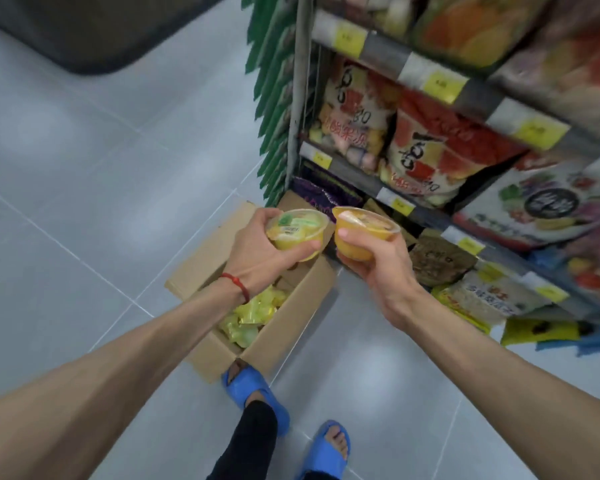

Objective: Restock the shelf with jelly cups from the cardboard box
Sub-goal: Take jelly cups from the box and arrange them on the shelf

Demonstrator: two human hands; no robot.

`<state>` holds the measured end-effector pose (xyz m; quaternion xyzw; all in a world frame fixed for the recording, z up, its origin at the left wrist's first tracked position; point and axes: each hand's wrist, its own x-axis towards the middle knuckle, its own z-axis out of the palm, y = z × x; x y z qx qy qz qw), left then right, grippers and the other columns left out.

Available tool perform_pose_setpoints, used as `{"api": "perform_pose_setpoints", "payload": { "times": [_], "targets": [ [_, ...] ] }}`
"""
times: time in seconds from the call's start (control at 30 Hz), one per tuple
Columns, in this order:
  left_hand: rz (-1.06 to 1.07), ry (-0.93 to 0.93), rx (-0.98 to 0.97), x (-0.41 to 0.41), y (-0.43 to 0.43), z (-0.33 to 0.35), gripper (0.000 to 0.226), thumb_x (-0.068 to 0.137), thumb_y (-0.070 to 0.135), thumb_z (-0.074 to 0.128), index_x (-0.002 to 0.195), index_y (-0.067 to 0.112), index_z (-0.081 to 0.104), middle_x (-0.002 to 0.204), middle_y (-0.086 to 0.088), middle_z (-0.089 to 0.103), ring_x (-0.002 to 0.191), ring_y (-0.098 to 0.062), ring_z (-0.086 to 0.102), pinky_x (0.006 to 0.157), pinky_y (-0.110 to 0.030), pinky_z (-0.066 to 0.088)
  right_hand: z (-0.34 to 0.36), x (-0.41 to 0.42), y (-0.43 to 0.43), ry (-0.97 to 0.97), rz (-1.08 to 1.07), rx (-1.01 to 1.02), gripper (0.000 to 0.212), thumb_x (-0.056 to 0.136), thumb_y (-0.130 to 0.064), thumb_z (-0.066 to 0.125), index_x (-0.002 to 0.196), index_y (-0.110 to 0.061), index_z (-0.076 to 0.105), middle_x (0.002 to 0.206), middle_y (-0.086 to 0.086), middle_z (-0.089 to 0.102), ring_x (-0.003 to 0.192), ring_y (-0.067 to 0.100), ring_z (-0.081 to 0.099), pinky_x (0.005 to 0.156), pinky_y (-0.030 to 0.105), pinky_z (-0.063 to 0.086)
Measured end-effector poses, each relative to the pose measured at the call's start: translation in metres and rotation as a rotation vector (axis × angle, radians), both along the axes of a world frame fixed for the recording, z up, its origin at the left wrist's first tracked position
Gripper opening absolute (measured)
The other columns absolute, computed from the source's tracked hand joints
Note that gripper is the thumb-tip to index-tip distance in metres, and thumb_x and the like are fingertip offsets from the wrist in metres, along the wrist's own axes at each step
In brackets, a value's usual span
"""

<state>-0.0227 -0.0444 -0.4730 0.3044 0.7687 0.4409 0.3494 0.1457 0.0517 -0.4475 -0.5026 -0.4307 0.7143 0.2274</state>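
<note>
Head view: your left hand grips a yellow-green plastic jelly cup, lid tilted up-right, above the open brown cardboard box. Your right hand clasps an orange jelly cup beside the blurred shelf.

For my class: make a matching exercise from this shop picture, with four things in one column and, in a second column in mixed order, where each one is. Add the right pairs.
Things
1. green-lidded jelly cup
2. orange jelly cup
3. cardboard box
4. red string bracelet

Places
A. on the floor beside the shelf
B. in the right hand
C. around the left wrist
D. in the left hand

Pairs: 1-D, 2-B, 3-A, 4-C
</note>
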Motion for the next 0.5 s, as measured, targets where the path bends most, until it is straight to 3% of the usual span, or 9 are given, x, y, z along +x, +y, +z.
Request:
{"api": "perform_pose_setpoints", "payload": {
  "times": [0.1,0.27,0.37,0.4,0.5],
  "targets": [
    [-0.018,0.153,0.091,0.002,0.023,0.069,0.072,0.061,0.053,0.086,0.118,0.031,0.048,0.106,0.016,0.057,0.093,0.003,0.059,0.073,-0.011,0.047,0.063,0.01,0.018,0.005,-0.043,0.145,0.081,0.065,-0.026,0.091,0.133,-0.02,0.049,0.121,-0.001,0.068,0.107,0.013,0.069,0.089,0.032,0.058],
    [-0.026,0.306,0.251,-0.003,0.054,0.175,0.077,0.064,0.054,0.085,0.126,0.026,0.049,0.112,0.011,0.055,0.099,-0.011,0.06,0.078,-0.018,0.05,0.165,0.02,0.041,-0.026,-0.068,0.428,0.081,0.061,-0.039,0.094,0.128,-0.024,0.052,0.117,-0.007,0.066,0.102,0.005,0.068,0.088,0.031,0.058],
    [-0.057,0.376,0.346,-0.01,0.069,0.235,0.08,0.065,0.054,0.084,0.13,0.024,0.049,0.115,0.01,0.056,0.101,-0.01,0.06,0.079,-0.017,0.051,0.223,0.023,0.051,0.0,-0.061,0.541,0.064,0.076,-0.023,0.089,0.127,-0.02,0.05,0.107,-0.009,0.064,0.069,-0.011,0.066,0.058,0.012,0.054],
    [-0.065,0.387,0.373,-0.013,0.073,0.253,0.081,0.065,0.055,0.084,0.131,0.025,0.048,0.115,0.01,0.057,0.101,-0.008,0.06,0.078,-0.015,0.05,0.24,0.023,0.053,0.003,-0.072,0.581,0.062,0.077,-0.02,0.088,0.126,-0.02,0.05,0.107,-0.01,0.064,0.07,-0.011,0.066,0.055,0.009,0.051],
    [-0.09,0.42,0.453,-0.027,0.088,0.308,0.082,0.066,0.056,0.083,0.133,0.024,0.048,0.118,0.009,0.058,0.101,-0.005,0.061,0.075,-0.008,0.048,0.292,0.013,0.062,-0.025,-0.122,0.684,0.071,0.066,-0.033,0.094,0.124,-0.026,0.054,0.117,-0.008,0.066,0.1,0.001,0.066,0.078,0.014,0.054]
  ]
}}
